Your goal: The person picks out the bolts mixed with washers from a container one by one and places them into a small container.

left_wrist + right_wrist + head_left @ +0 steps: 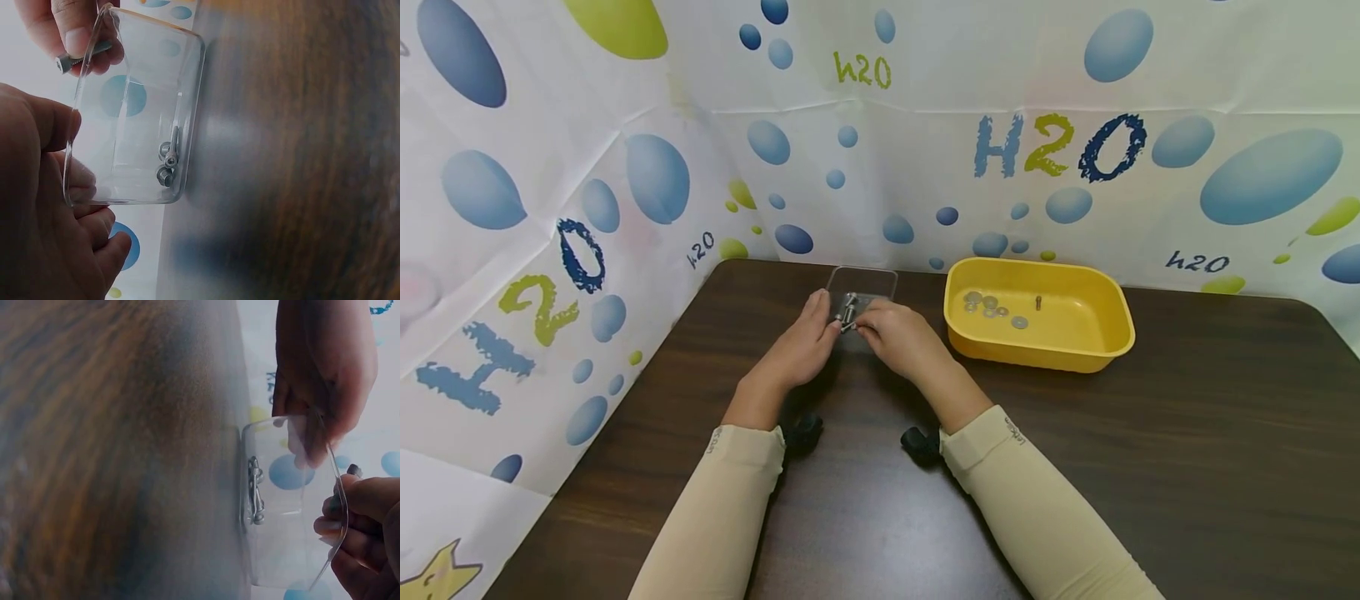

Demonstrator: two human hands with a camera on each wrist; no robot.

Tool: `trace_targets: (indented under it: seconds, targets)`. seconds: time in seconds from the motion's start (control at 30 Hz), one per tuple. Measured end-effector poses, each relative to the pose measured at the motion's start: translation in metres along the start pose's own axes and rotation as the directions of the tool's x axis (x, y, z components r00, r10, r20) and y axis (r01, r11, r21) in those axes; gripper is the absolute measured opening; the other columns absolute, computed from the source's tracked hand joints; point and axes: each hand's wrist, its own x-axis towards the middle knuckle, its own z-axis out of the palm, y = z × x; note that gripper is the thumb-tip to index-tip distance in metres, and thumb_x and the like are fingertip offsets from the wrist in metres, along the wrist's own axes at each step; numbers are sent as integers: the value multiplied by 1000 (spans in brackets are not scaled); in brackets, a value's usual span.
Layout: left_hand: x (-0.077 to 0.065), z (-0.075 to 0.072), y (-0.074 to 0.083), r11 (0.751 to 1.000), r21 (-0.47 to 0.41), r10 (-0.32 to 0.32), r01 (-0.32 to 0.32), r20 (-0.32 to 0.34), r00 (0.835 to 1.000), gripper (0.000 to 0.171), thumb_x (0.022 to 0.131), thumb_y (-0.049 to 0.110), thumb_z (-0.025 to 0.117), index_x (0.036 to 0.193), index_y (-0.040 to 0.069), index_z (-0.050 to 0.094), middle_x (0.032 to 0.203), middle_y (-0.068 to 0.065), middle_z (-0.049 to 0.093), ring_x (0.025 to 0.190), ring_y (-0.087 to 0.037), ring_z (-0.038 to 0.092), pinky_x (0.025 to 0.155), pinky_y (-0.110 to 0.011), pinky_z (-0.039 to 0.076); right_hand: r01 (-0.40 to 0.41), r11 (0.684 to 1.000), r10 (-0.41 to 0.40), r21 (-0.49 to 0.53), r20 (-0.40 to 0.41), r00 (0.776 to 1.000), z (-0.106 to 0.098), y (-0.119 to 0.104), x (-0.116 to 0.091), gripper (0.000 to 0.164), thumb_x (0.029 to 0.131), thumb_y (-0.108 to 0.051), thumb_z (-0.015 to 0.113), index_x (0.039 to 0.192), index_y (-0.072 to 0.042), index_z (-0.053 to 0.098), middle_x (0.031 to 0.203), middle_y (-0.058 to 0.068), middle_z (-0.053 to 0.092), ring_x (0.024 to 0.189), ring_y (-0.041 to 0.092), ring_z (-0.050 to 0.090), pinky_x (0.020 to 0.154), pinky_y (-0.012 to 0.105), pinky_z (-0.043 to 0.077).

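Note:
A clear plastic box (153, 75) stands on the table, with several metal socket-head bolts (166, 164) lying on its bottom. My left hand (799, 343) grips the left side of the box, thumb at the rim and fingers against the outside wall. Between the thumb and fingers of my right hand (904, 335) is another bolt (66, 62), pinched at the box's near rim. Its socket head points out toward me, and part of its shank is hidden by the fingers. In the right wrist view, the right fingertips (353, 494) overlap the box wall.
A yellow plastic tub (1037, 354) stands to the right of the box. Inside it are several flat grey discs (990, 302) and a small brownish screw (1038, 303). Behind the dark wooden table (1210, 433) hangs a white sheet (925, 150) printed with blue drops.

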Motion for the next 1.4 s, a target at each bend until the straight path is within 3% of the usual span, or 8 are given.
trace_targets:
  seconds: [1.03,1.4]
  targets:
    - [-1,0,2,999,31,-5,6,-12,1000,64,108,30,28,156,-4,3,165,-19,-1,153,-28,2,122,-48,15,-35,999,35,-13,39,999,-2,-3,0,19,96,-16,64,112,-10,75,113,3,68,104,18,66,99,33,51]
    - [0,0,2,1000,6,-24,24,-20,1000,65,107,31,31,156,-2,5,165,-17,0,153,-28,0,122,-49,12,-27,999,27,28,2,1000,-8,0,-3,19,96,-15,64,112,-10,75,111,2,69,102,17,66,97,33,52]
